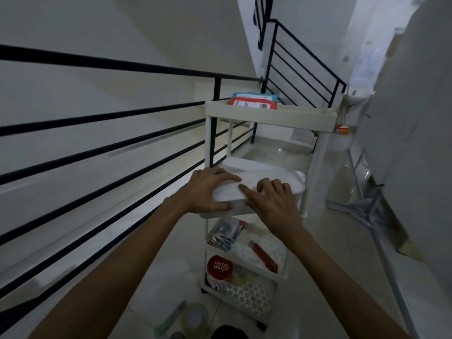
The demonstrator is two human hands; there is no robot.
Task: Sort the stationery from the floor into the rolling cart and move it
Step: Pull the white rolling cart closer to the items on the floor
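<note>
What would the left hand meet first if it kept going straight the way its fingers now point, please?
The left hand already lies on the white box; sliding on across the lid, it would probably meet the right hand first.

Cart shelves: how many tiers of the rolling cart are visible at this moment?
4. Top tier holds red and blue packets; second is under both hands and a white box; third holds a red cutter; bottom holds a red-lidded jar. None looks hidden.
</note>
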